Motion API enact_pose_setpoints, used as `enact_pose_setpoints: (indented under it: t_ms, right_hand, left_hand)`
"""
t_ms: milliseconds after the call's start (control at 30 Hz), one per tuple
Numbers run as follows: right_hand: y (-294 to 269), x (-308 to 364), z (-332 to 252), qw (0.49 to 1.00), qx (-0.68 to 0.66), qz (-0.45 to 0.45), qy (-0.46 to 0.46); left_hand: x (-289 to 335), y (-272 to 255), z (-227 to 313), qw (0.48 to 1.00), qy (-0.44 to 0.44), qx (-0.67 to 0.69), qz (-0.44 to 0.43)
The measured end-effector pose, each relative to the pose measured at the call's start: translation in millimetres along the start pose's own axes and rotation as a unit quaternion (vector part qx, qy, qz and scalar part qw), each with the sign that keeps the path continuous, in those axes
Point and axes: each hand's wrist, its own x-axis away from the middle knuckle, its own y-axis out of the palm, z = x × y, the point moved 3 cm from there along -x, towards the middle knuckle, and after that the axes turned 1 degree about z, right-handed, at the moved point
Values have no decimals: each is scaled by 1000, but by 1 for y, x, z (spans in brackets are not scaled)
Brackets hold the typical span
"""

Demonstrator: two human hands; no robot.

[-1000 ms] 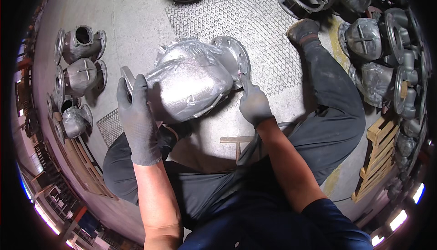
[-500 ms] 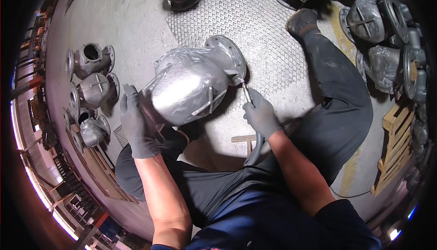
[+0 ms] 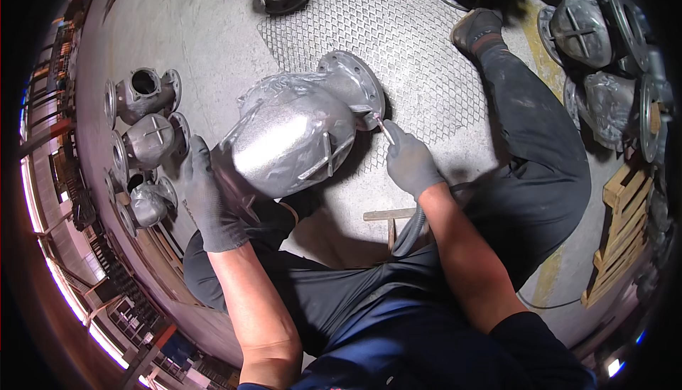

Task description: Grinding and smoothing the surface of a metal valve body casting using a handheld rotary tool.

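Observation:
A large silver-grey cast metal valve body (image 3: pixel 277 141) lies on its side in front of me, its round flange (image 3: pixel 361 81) with bolt holes toward the far right. My left hand (image 3: pixel 209 198), in a grey glove, rests along the casting's left end with fingers stretched out. In my gloved right hand (image 3: pixel 412 166), fingers closed, is a slim pencil-type grinder (image 3: pixel 387 133) with a pinkish tip. That tip meets the lower edge of the flange, by a small lug. From below the right hand a grey hose (image 3: pixel 410 235) runs down toward my lap.
Expanded metal mesh (image 3: pixel 419 70) covers the floor beyond the casting. Several similar castings (image 3: pixel 153 138) stand at left, with more (image 3: pixel 586 31) at right and along the far edge. A wooden pallet (image 3: pixel 618 237) is at lower right. A wooden piece (image 3: pixel 387 214) lies between my legs.
The grinder and my right hand have shifted slightly, the tip now a little higher and further left on the flange edge. The casting stays nearly in place; the view has shifted slightly.

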Motion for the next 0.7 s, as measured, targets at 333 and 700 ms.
enact_pose_setpoints:
  t_ms: [333,700]
  right_hand:
    - [0,-20,-8,1000,-13,-12,-17]
    - [4,-27,-15,999,-3,-20,34]
  left_hand:
    - [6,5,4,999,-22,26,10]
    - [2,-1,-5,1000,19,19,-10]
